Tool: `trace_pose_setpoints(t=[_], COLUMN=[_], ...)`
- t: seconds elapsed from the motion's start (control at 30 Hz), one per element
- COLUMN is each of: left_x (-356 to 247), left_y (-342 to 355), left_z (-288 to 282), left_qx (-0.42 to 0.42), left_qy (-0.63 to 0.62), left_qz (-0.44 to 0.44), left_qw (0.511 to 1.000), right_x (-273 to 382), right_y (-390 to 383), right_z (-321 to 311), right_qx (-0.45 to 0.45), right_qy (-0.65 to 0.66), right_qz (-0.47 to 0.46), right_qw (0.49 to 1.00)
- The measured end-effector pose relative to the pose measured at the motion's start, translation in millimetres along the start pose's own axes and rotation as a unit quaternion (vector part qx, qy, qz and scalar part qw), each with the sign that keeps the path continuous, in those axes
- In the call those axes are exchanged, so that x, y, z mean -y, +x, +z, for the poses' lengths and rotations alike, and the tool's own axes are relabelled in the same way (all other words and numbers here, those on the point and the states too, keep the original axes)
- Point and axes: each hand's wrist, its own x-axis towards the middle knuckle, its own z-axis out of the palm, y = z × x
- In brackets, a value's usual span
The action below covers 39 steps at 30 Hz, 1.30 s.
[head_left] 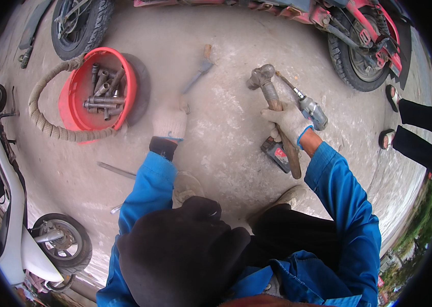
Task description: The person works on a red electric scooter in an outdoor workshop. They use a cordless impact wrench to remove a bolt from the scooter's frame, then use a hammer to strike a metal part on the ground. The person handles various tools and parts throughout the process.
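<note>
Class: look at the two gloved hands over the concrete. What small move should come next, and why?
Probably the left hand closes on the blurred wrench-like tool just ahead of it. The right hand already grips the hammer, head raised off the concrete floor, so only the left one appears free.

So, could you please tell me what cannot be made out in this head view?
- Left hand: motion-blurred, so its grip on the wrench is unclear.
- Hammer handle: partly covered by the right hand.
- Sockets in the red basin: too small to tell apart.
</note>
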Motion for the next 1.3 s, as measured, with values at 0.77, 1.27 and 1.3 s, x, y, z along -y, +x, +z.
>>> trace_pose_setpoints(t=[0.77, 1.27, 1.3], left_x=[-10, -43, -44], left_y=[1, -10, -11], left_z=[-7, -29, -25], left_qx=[0.003, 0.039, 0.041], left_qy=[0.029, 0.106, 0.127], left_qz=[0.025, 0.054, 0.065], left_qw=[0.999, 0.992, 0.989], right_x=[101, 54, 44], right_y=[-5, 23, 25], right_z=[73, 42, 38], right_qx=[-0.090, -0.039, -0.047], right_qy=[-0.394, -0.050, -0.042], right_qz=[-0.165, -0.088, -0.082], right_qw=[0.900, 0.994, 0.995])
